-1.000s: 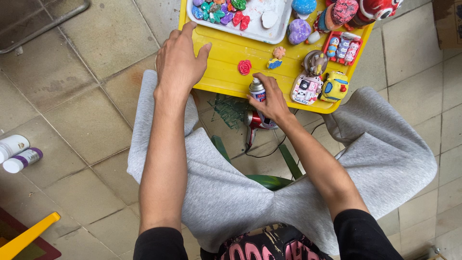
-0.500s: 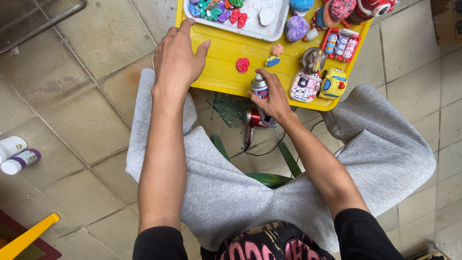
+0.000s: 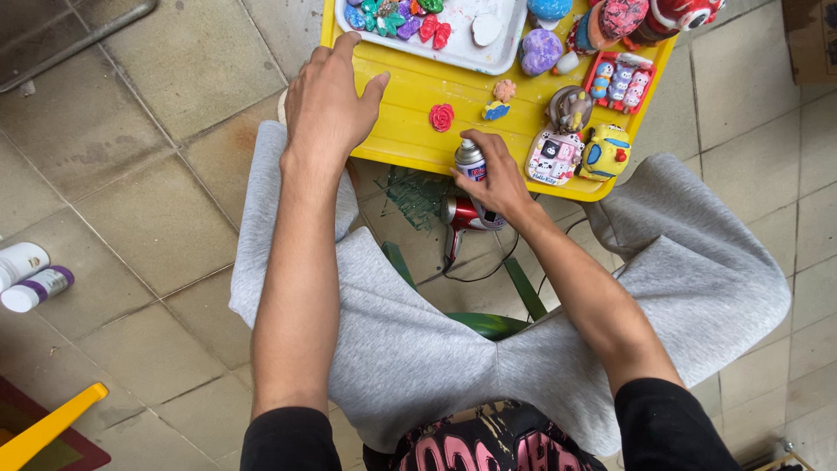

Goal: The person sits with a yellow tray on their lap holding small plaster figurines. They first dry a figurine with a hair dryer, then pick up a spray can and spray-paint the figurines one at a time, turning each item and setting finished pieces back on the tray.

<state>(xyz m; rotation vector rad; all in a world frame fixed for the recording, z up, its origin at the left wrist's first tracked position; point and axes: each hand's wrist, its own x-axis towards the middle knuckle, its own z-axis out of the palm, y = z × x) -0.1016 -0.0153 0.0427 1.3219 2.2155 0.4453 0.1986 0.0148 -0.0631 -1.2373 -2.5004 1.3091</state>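
The person sits on a green plastic stool [image 3: 488, 324], knees spread in loose grey trousers [image 3: 418, 349], with black sleeves at the bottom of the view. Between the knees, on the tiled floor, a red and silver hair dryer [image 3: 460, 220] lies with its dark cord curling beside it.

The right hand [image 3: 501, 183] is closed around a small spray can with a silver top [image 3: 471, 161], holding it upright at the near edge of a low yellow plastic table [image 3: 410, 131]. The can sits just over that edge, in front of a small red rose-shaped figure [image 3: 442, 116].

The left hand [image 3: 330, 105] is open, palm down, resting flat on the table's left part with fingers spread; the forefinger reaches towards the corner of a white rectangular tray [image 3: 488, 52].

To the right of the can, near the table's front edge, stand a white and pink painted plaque [image 3: 555, 157] and a yellow painted car figure [image 3: 603, 153]. Behind them are a grey round figure [image 3: 571, 106] and a red-framed piece with small painted figures [image 3: 621, 78]. A small orange flower figure [image 3: 504, 89] sits beside a blue one.

Farther back, the tray holds a cluster of small painted pieces in blue, green and red [image 3: 392, 16] and a plain white heart shape [image 3: 485, 28]. A purple heart-shaped figure [image 3: 540, 51] lies just right of the tray.

At the far left, on the floor, two white bottles [image 3: 26, 275] lie well apart from the table.
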